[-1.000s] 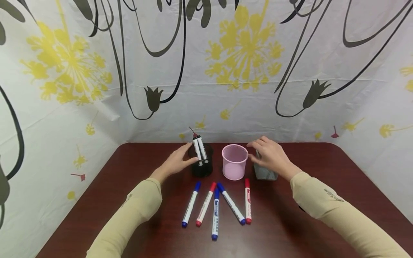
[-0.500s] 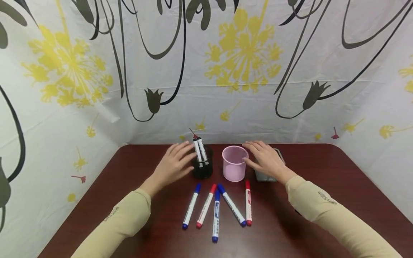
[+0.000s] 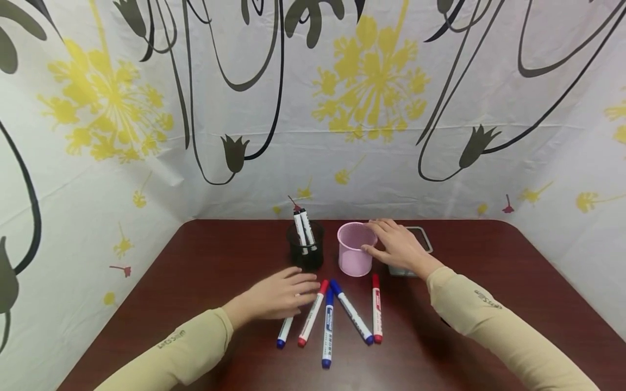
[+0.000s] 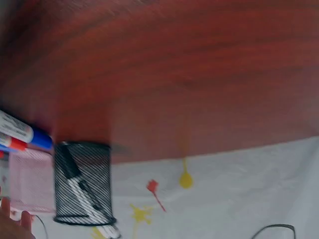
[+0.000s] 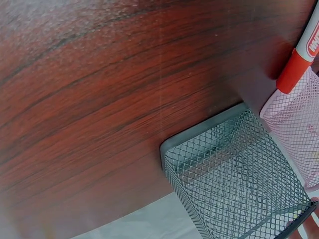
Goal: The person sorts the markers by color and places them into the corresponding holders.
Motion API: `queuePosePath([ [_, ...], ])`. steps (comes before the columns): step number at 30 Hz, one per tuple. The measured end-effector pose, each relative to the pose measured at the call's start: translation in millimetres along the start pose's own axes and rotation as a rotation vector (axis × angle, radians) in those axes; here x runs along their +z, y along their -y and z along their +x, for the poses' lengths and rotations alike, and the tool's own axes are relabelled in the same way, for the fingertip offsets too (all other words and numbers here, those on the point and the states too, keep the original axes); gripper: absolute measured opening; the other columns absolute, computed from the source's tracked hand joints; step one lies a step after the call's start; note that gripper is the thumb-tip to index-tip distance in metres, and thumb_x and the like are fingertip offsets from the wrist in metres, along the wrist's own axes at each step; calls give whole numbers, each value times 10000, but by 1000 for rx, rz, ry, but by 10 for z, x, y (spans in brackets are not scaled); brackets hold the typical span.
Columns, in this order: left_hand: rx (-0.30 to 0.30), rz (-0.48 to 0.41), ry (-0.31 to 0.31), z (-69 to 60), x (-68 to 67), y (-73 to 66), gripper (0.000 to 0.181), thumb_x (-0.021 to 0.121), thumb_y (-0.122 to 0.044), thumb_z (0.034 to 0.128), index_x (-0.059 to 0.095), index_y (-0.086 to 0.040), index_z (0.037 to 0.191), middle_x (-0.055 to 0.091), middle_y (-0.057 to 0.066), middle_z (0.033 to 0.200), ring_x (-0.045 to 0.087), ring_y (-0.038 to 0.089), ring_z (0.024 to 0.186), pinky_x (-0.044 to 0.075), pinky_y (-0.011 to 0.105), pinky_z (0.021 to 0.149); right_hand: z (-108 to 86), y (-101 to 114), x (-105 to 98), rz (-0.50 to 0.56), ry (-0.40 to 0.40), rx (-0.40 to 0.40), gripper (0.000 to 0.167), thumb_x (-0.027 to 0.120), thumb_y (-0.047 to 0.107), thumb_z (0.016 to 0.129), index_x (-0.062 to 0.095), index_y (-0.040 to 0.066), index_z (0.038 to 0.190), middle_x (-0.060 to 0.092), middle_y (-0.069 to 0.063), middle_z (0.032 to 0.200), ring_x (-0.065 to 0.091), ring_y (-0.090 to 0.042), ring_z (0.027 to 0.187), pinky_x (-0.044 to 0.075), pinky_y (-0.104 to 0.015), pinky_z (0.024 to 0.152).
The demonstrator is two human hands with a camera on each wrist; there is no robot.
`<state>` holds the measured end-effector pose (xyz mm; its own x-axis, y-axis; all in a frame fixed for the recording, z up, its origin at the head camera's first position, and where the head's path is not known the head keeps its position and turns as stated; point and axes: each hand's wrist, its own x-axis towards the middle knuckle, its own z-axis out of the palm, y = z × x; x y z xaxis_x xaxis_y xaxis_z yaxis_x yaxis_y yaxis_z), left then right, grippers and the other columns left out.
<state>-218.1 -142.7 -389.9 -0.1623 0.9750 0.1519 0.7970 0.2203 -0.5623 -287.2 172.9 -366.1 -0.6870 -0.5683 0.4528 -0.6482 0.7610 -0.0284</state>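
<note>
My left hand [image 3: 279,293] hovers palm down with fingers extended over the leftmost blue-capped marker [image 3: 285,331], hiding its upper part; contact cannot be told. Beside that lie a red-capped marker [image 3: 310,320], two blue-capped markers [image 3: 327,331] and, farthest right, another red-capped marker [image 3: 376,315]. At the right rim of the pink mesh cup [image 3: 354,262] is my right hand [image 3: 398,244], its fingers loosely spread; whether they touch the rim is unclear. Partly behind that hand stands a grey mesh holder [image 5: 229,174]. A black mesh cup [image 4: 94,164] holds two black-capped markers [image 3: 304,228].
The containers stand in a row near the back of the dark red-brown table [image 3: 210,250]. A white patterned cloth [image 3: 274,163] hangs behind the table and along both sides.
My left hand has left the side of the black cup and come down and toward me, over the leftmost marker. My right hand has shifted left from the grey holder to the pink cup.
</note>
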Motion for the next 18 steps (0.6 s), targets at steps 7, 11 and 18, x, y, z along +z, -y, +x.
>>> queuePosePath([
  [7, 66, -101, 77, 35, 0, -164, 361, 582, -374, 796, 582, -201, 1112, 506, -6, 1194, 380, 163, 1166, 286, 366, 946, 19, 13, -3, 27, 32, 24, 609, 536, 510, 808, 498, 61, 1217, 529, -128, 1123, 434, -275, 1064, 371, -476, 833],
  [11, 88, -137, 83, 49, -4, -222, 341, 580, -339, 803, 588, -198, 1113, 526, -16, 1167, 402, 162, 1149, 312, 345, 923, 32, 23, -11, 46, 57, 38, 621, 530, 519, 808, 494, 59, 1225, 546, -116, 1089, 450, -257, 1029, 381, -449, 832],
  [18, 99, -159, 95, 61, 14, -296, 286, 544, -272, 824, 606, -213, 1097, 550, -33, 1121, 450, 143, 1062, 354, 303, 866, 43, 35, -27, 67, 87, 72, 655, 519, 548, 802, 480, 60, 1237, 532, -131, 1108, 445, -268, 1029, 367, -464, 853],
])
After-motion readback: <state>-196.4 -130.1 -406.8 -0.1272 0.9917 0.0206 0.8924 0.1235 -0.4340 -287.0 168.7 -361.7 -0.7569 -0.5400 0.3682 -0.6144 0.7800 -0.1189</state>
